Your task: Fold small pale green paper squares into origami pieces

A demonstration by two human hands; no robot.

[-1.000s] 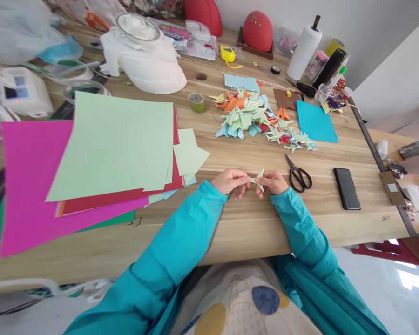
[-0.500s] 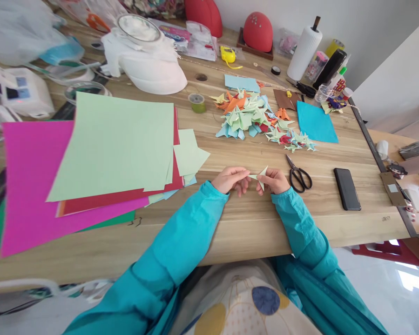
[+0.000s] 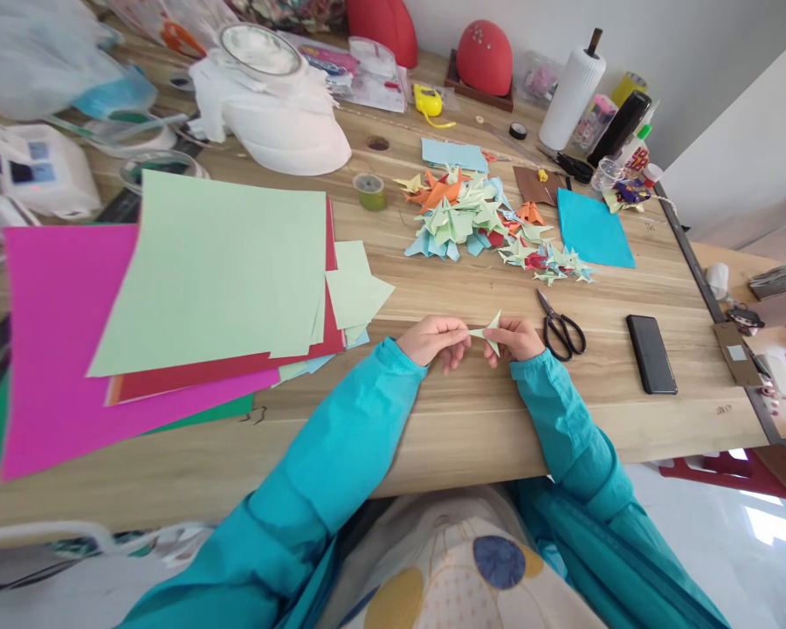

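Note:
Between my two hands is a small pale green folded paper crane (image 3: 493,333), held just above the table near its front edge. My left hand (image 3: 437,339) pinches its pointed left tip between thumb and finger. My right hand (image 3: 516,338) grips the crane's body, its fingers covering part of the folds. Black-handled scissors (image 3: 563,330) lie just right of my right hand. Beyond my hands is a heap of folded paper cranes (image 3: 458,214) in green, orange, blue and red.
Large coloured paper sheets (image 3: 216,271) are stacked at left, with small green squares (image 3: 357,293) beside them. A phone (image 3: 651,354) lies at right. Farther back are blue paper (image 3: 595,227), a thread spool (image 3: 370,192), a white cap (image 3: 288,131) and a yellow tape measure (image 3: 428,101).
The hands stay almost in place, still gripping the paper crane. My right hand has shifted very slightly, and the crane's angle differs a little.

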